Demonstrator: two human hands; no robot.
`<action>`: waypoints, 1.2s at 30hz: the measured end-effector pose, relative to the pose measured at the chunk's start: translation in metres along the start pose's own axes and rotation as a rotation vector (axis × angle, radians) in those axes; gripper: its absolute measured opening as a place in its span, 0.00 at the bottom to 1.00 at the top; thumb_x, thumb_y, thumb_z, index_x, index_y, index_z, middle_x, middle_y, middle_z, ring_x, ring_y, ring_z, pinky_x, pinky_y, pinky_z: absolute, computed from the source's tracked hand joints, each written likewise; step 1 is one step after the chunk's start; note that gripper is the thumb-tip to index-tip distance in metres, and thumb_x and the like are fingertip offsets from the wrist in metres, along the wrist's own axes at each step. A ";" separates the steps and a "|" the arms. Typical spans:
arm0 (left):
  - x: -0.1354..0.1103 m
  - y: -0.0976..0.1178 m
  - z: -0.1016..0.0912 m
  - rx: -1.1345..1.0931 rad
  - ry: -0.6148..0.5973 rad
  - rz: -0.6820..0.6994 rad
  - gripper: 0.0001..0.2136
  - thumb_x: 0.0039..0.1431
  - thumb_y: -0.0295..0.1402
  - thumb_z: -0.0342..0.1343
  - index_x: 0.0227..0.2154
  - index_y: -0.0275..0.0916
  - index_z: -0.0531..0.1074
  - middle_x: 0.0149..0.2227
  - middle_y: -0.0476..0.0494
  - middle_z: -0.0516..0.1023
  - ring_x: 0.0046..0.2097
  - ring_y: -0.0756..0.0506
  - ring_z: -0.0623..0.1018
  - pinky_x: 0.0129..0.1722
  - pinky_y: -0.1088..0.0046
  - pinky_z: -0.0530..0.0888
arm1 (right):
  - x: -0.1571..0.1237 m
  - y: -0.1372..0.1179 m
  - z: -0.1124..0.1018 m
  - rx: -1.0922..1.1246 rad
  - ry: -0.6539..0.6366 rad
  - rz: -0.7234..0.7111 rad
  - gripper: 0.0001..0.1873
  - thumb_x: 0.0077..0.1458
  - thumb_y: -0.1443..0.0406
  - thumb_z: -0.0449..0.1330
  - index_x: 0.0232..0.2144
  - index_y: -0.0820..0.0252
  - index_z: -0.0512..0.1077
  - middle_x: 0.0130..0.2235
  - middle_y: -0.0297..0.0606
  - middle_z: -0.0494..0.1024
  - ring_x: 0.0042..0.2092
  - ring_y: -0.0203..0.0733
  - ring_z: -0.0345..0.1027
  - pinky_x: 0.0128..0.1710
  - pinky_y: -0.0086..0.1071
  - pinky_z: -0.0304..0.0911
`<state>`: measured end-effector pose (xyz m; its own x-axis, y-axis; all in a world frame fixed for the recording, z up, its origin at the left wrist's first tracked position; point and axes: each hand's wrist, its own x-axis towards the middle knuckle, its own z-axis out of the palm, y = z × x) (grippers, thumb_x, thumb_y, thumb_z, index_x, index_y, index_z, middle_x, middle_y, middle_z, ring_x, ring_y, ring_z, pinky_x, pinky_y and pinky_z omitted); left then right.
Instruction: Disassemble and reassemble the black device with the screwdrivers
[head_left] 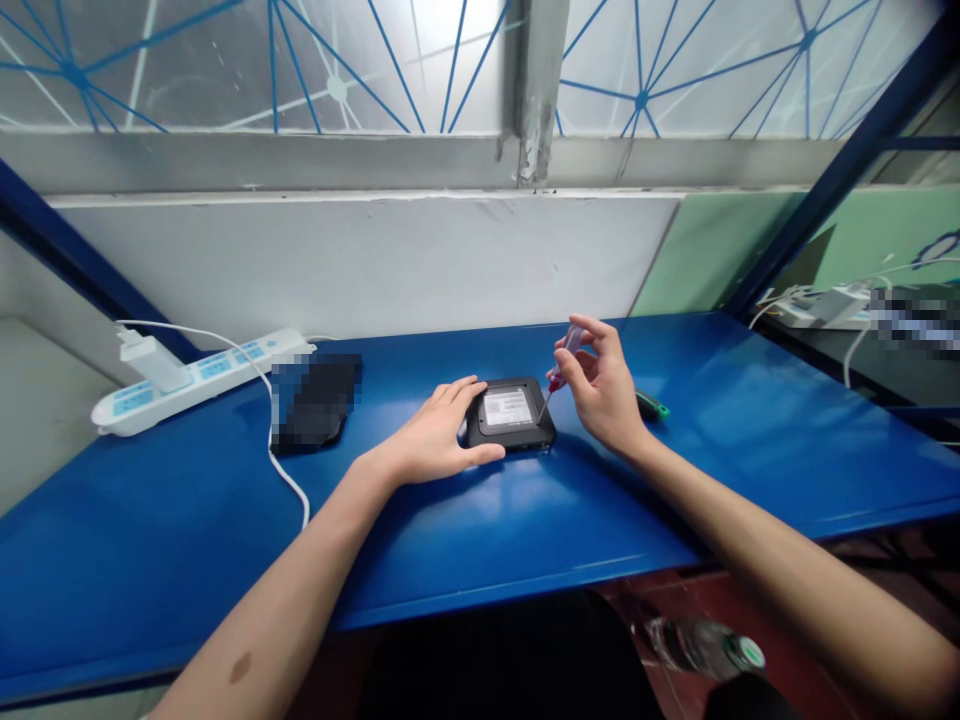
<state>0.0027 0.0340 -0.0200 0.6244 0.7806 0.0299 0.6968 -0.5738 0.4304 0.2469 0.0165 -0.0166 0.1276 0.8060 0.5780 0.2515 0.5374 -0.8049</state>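
A flat black box-shaped device [517, 437] with a white printed label on its upper face lies on the blue table. My left hand [439, 430] grips its left side, with the fingers on the far edge and the thumb along the near edge. In my right hand [606, 390] is a screwdriver [567, 356] with a clear pinkish handle and a thin metal shaft. The screwdriver slants down to the left, its tip at the right end of the label area. Whether the tip sits in a screw is too small to tell.
A green-and-black tool handle [651, 406] lies right of my right hand. To the left are a dark pixelated object [319, 400], a white cable [271, 440] and a white power strip [202, 382] with a plugged-in adapter. A plastic bottle [705, 645] lies on the floor below the table [525, 530].
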 end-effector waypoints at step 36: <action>-0.002 -0.005 0.004 -0.055 0.036 0.016 0.43 0.56 0.59 0.58 0.68 0.43 0.53 0.71 0.33 0.54 0.71 0.31 0.54 0.68 0.47 0.58 | 0.006 0.001 -0.006 0.075 -0.014 0.076 0.21 0.61 0.61 0.60 0.56 0.51 0.66 0.45 0.37 0.74 0.37 0.38 0.77 0.36 0.37 0.76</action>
<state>-0.0006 0.0342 -0.0255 0.6217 0.7802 0.0692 0.6657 -0.5728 0.4783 0.2537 0.0209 -0.0130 0.1297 0.8481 0.5137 0.1690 0.4916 -0.8543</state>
